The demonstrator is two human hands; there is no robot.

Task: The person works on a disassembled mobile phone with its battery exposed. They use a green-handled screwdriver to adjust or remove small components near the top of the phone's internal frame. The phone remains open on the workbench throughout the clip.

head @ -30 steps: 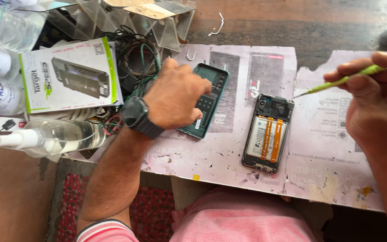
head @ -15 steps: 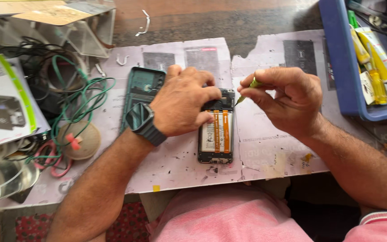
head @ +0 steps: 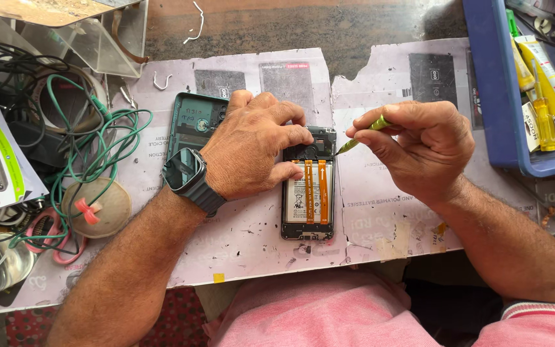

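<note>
Worktable [head: 252,244] papered, cables [head: 91,141] left

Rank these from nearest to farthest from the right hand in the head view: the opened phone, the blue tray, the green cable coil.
From the right hand, which holds a green tool:
1. Opened phone, just to its left, under the tool tip.
2. Blue tray, at the right edge of the bench.
3. Green cable coil, far left, beyond the left hand.

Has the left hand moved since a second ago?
Yes. The left hand has shifted from the green back cover rightward onto the top of the opened phone, which lies beside that cover on the paper mat.
</note>
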